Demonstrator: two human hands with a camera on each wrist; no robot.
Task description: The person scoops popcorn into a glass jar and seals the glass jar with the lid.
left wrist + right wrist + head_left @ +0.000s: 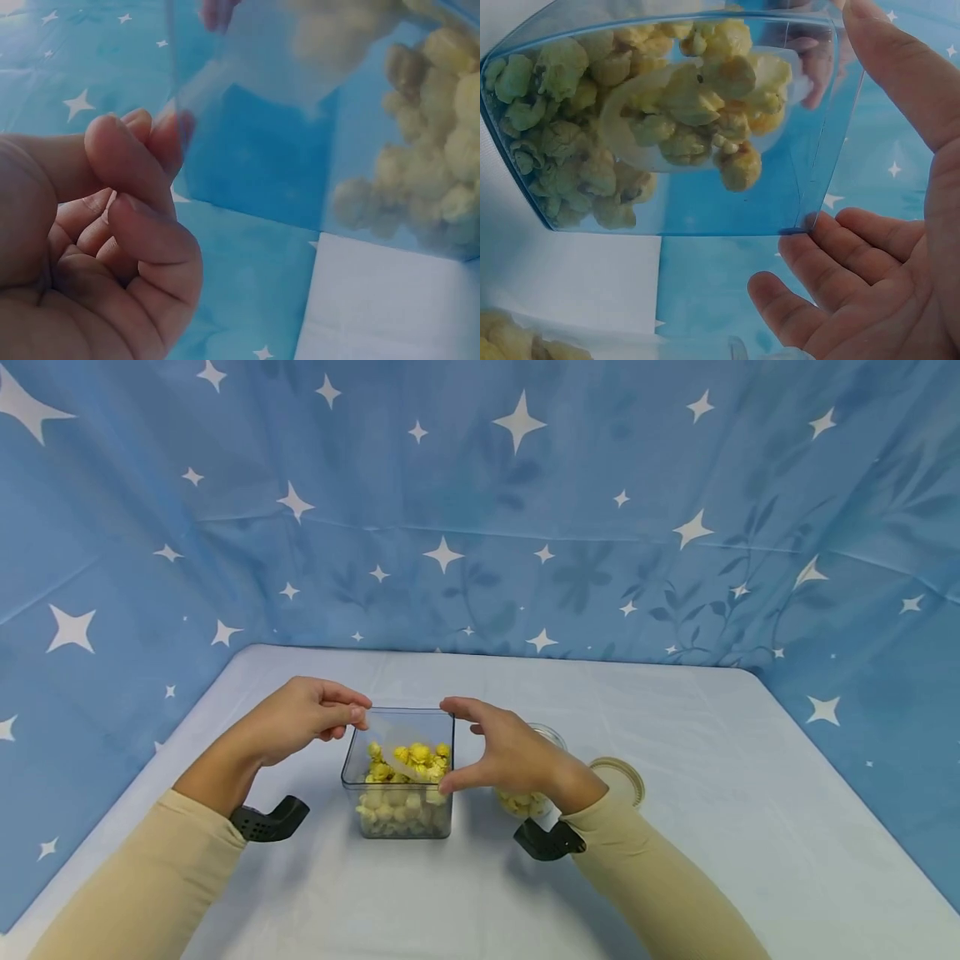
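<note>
A clear, grey-tinted plastic box (397,828) partly filled with yellow popcorn (562,142) stands on the table. My left hand (318,718) is at its back left corner and pinches the handle of a translucent white scoop (619,139). The scoop's bowl lies inside the box among the popcorn, with pieces on it. With thumb at the front rim and fingers at the back, my right hand (510,752) holds the box's right side. Curled fingers (150,240) of the left hand show close up in the left wrist view, beside the box wall.
Right of the box, partly hidden by my right hand and wrist, is a clear jar (551,737) with popcorn in it. A round gold-rimmed lid (630,777) lies beside it on the white table (337,910). A blue star-patterned curtain (480,510) hangs behind.
</note>
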